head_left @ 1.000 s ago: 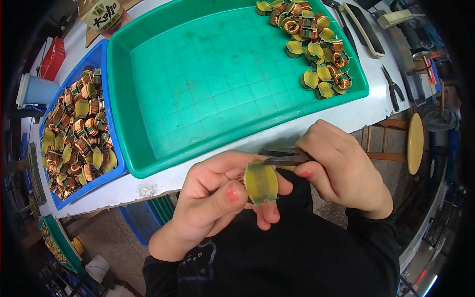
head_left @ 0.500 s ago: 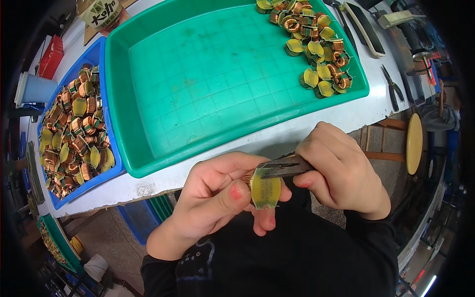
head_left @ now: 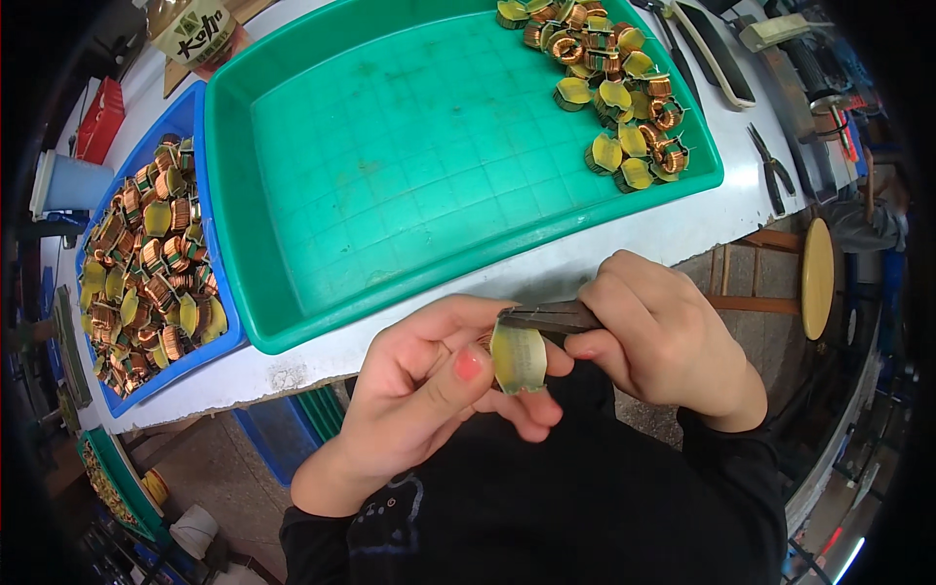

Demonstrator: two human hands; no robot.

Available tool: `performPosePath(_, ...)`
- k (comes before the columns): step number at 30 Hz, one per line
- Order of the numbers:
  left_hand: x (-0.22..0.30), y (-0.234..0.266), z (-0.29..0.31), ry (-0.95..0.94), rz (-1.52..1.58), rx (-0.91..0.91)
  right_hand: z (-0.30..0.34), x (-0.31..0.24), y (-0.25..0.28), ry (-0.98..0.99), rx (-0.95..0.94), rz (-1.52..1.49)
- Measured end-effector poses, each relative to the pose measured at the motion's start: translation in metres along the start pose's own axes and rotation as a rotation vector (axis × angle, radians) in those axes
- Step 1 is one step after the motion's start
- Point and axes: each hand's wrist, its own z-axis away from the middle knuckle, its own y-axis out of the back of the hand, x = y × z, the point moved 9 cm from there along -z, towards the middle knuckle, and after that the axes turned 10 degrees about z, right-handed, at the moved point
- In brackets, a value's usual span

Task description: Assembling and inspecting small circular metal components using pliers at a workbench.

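Head view: my left hand (head_left: 429, 390) pinches a yellow-taped coil (head_left: 519, 358) below the table edge while my right hand (head_left: 663, 336) closes around dark pliers (head_left: 546, 317) touching its top. I judge trimming is underway; next needs a steady squeeze, then the green tray (head_left: 390, 175) beyond.

White counter (head_left: 624, 249) runs across the view, and on it sits a big green tray (head_left: 390, 166), with a blue bin (head_left: 200, 127) touching its left side. Right of the tray, dark pliers (head_left: 770, 171) lie on the bare surface, and a long black tool (head_left: 717, 54) sits further back.
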Motion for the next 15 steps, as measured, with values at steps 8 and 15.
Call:
performPosePath(8, 0.016, -0.014, 0.006, -0.282, -0.389, -0.013, 0.002, 0.002, -0.003, 0.025, 0.041, 0.024)
performPosePath(15, 0.015, -0.005, 0.009, -0.447, -0.457, -0.016, 0.004, 0.000, -0.001, 0.051, 0.150, 0.159)
